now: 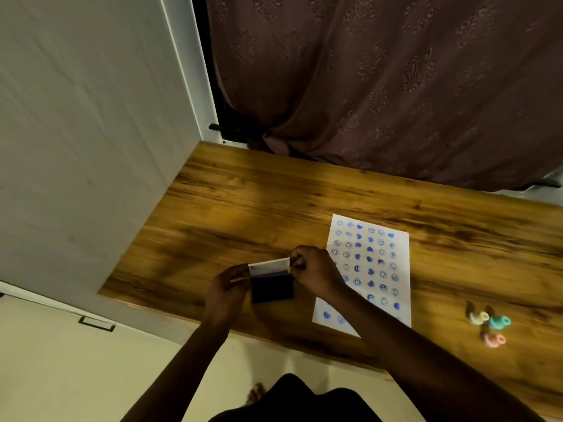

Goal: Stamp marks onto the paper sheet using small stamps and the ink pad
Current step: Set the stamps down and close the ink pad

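Note:
A dark blue ink pad (272, 288) lies on the wooden table (274, 202) with its pale lid (269, 265) raised at the far edge. My left hand (227, 289) holds the pad's left side and lid corner. My right hand (316, 271) pinches the lid's right corner. To the right lies the white paper sheet (370, 269), covered with rows of blue smiley and heart marks; my right forearm hides its near left corner. Three small stamps sit further right: cream (478, 317), teal (499, 321) and pink (493, 340).
A white wall or door panel (91, 132) stands on the left, close to the table's left edge. A brown patterned curtain (380, 86) hangs behind the table. The table's front edge runs just below the pad and paper.

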`<state>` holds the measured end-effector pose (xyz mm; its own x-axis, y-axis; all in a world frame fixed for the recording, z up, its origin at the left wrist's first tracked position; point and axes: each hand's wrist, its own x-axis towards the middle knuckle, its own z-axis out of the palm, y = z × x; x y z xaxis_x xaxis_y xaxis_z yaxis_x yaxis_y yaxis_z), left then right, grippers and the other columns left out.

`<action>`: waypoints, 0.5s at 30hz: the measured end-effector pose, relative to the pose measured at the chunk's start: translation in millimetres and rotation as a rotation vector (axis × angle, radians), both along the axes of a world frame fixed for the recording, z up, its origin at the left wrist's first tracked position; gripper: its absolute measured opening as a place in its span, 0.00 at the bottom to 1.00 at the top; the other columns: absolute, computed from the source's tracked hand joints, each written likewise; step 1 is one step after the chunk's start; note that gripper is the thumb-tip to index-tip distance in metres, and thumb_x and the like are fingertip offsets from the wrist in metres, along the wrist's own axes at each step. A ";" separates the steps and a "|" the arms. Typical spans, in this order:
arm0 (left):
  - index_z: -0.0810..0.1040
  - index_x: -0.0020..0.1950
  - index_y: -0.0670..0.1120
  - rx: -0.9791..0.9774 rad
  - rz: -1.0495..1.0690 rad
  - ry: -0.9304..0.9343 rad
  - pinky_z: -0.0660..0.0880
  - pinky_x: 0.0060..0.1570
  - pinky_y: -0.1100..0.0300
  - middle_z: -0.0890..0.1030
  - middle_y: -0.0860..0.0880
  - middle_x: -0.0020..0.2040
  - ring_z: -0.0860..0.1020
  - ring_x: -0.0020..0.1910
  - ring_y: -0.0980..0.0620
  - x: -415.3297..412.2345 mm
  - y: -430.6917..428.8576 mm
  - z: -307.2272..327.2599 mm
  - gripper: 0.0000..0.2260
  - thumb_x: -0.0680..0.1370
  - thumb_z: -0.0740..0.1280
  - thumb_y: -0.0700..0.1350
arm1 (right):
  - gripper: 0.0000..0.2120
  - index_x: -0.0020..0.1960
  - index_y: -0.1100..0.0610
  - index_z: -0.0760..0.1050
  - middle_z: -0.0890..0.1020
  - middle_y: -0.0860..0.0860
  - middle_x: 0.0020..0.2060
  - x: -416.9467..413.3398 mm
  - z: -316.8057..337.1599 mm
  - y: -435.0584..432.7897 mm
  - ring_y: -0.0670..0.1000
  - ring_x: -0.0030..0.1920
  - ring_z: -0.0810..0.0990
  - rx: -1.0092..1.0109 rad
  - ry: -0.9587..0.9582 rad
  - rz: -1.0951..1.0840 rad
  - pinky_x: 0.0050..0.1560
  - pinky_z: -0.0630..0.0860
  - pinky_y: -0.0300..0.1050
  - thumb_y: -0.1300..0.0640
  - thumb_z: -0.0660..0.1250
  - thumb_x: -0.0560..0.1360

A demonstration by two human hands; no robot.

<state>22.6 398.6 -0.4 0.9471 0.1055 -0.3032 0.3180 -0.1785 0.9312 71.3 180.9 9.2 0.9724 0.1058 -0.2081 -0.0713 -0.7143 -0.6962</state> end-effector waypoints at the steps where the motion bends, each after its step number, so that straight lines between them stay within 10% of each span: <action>1: 0.86 0.56 0.57 0.015 0.004 0.007 0.83 0.53 0.56 0.88 0.56 0.51 0.85 0.54 0.57 -1.1 0.3 -0.5 0.15 0.78 0.69 0.37 | 0.07 0.53 0.53 0.82 0.86 0.48 0.48 -2.1 1.0 -0.6 0.39 0.42 0.79 0.008 0.003 0.009 0.41 0.72 0.30 0.59 0.74 0.75; 15: 0.86 0.53 0.56 0.129 -0.072 -0.031 0.83 0.49 0.59 0.88 0.56 0.50 0.85 0.52 0.57 -23.1 -6.8 3.0 0.13 0.75 0.67 0.43 | 0.12 0.58 0.58 0.84 0.87 0.53 0.55 -36.3 -9.6 -7.3 0.51 0.56 0.85 0.007 0.009 -0.001 0.59 0.81 0.41 0.63 0.72 0.75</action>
